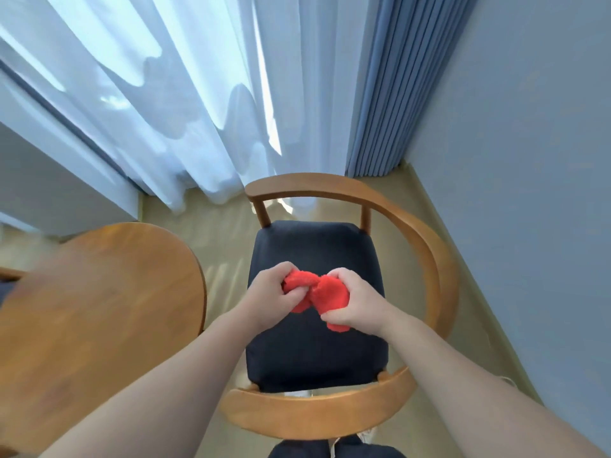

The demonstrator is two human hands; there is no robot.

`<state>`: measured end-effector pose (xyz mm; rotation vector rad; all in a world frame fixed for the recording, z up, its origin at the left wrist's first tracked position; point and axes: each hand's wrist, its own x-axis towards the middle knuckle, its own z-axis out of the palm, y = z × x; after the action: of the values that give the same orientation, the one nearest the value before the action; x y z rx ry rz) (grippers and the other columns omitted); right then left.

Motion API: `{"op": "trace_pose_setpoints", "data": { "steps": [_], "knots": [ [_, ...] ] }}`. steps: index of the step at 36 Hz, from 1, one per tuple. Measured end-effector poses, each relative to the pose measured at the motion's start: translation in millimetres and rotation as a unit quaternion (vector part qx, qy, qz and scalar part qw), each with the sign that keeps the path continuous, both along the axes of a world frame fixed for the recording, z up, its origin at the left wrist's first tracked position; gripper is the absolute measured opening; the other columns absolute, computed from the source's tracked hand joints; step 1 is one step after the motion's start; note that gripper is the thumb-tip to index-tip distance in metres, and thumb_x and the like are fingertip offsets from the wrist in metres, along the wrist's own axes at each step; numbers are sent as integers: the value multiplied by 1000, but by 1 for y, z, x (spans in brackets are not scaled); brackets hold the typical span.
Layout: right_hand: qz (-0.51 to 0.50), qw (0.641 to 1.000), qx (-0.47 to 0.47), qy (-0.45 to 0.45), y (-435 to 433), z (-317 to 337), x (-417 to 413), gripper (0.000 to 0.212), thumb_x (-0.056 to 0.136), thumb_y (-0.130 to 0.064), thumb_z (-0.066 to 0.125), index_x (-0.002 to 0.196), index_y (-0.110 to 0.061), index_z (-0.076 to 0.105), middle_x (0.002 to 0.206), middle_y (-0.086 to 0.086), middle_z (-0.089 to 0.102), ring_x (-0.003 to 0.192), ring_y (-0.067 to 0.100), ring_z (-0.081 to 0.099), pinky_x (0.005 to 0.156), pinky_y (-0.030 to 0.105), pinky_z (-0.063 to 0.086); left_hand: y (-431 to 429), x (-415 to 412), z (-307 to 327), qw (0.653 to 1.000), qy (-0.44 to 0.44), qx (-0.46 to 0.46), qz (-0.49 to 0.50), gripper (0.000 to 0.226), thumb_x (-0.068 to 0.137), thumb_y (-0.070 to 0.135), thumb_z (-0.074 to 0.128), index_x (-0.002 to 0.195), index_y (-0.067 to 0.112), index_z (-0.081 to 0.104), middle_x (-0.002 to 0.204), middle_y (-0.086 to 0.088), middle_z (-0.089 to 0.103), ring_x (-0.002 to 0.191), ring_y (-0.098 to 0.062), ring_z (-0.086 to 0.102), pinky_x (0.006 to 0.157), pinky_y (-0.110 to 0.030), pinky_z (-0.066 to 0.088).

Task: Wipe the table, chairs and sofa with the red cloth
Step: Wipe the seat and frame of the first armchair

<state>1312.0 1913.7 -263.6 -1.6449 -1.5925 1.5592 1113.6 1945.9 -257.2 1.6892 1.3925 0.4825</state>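
Observation:
A fluffy red cloth point(322, 294) is bunched up between both my hands, held just above the dark navy seat of a wooden chair point(436, 259). My left hand point(272, 294) grips the cloth's left end. My right hand point(355, 300) grips its right end, with a flap hanging below the fingers. The chair has a curved wooden backrest that wraps round the seat from the far side to the near side. A round wooden table point(99, 309) stands to the left of the chair.
White sheer curtains point(158, 94) hang behind the chair, with a blue pleated curtain point(390, 94) to their right. A blue-grey wall point(529, 160) runs close along the chair's right side. The floor point(224, 236) is pale beige.

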Motion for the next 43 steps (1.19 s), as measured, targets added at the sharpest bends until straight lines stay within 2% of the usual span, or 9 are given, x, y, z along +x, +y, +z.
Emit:
{"op": "trace_pose_setpoints", "data": {
  "steps": [6, 12, 19, 23, 27, 31, 34, 40, 43],
  "knots": [
    [-80, 996, 42, 21, -6, 12, 9, 40, 69, -14, 77, 99, -26, 54, 90, -1, 64, 79, 15, 64, 61, 24, 56, -18, -1, 20, 1000, 11, 15, 7, 12, 85, 26, 67, 81, 17, 61, 70, 1, 61, 67, -14, 59, 63, -32, 53],
    [-125, 988, 80, 42, -14, 28, 9, 41, 70, -9, 74, 102, -25, 54, 95, 2, 61, 84, 17, 62, 59, 19, 52, -30, -5, 40, 1000, 19, 6, 4, 15, 80, 25, 72, 85, 18, 60, 76, -1, 62, 71, -13, 61, 63, -25, 55],
    [-135, 984, 103, 59, -19, 50, -5, 46, 71, -6, 73, 106, -28, 52, 102, 2, 62, 90, 20, 62, 65, 23, 56, -23, -20, 54, 997, 13, -40, -65, 69, 74, 37, 77, 130, 45, 38, 114, 24, 52, 90, -10, 62, 74, -28, 58],
    [-140, 981, 110, 71, -14, 57, -32, 52, 70, -10, 74, 110, -34, 50, 110, -2, 59, 96, 17, 62, 69, 26, 58, -8, -33, 54, 995, 23, -28, -94, 43, 80, 41, 69, 120, 47, 53, 102, 22, 61, 92, -6, 61, 79, -28, 56],
    [-274, 945, 129, 124, -10, 53, -65, 44, 76, -16, 80, 111, -26, 56, 102, 2, 68, 93, 14, 67, 72, 25, 56, 11, -53, 53, 998, -31, 10, -62, 20, 85, 28, 64, 104, 35, 63, 88, 15, 66, 83, 0, 61, 75, -22, 51],
    [-353, 907, 87, 213, -13, 39, -101, 45, 72, -26, 82, 112, -26, 61, 110, 4, 67, 105, 19, 65, 89, 37, 55, 26, -70, 51, 993, -64, 21, -97, 16, 87, 24, 63, 103, 28, 62, 87, 14, 64, 81, 2, 59, 74, -20, 50],
    [-363, 871, 44, 328, -15, 32, -114, 60, 70, -14, 82, 125, -16, 56, 122, 15, 62, 114, 28, 61, 95, 47, 51, 32, -79, 44, 989, -84, 12, -120, 14, 88, 23, 62, 101, 27, 61, 87, 14, 63, 81, 3, 58, 74, -21, 51],
    [-443, 844, 58, 297, -21, 29, -120, 33, 76, 2, 74, 107, -7, 66, 102, 14, 70, 101, 28, 65, 92, 41, 49, 36, -76, 33, 983, -101, -13, -150, 13, 90, 28, 61, 102, 33, 57, 92, 16, 63, 85, 5, 58, 70, -12, 47],
    [-476, 818, 38, 321, -18, 30, -114, 26, 85, -2, 67, 108, -12, 66, 103, 9, 71, 99, 22, 67, 83, 36, 52, 39, -63, 28, 980, -99, -34, -166, 15, 90, 30, 62, 103, 34, 56, 94, 13, 63, 87, -2, 61, 74, -20, 52]
  ]
}}
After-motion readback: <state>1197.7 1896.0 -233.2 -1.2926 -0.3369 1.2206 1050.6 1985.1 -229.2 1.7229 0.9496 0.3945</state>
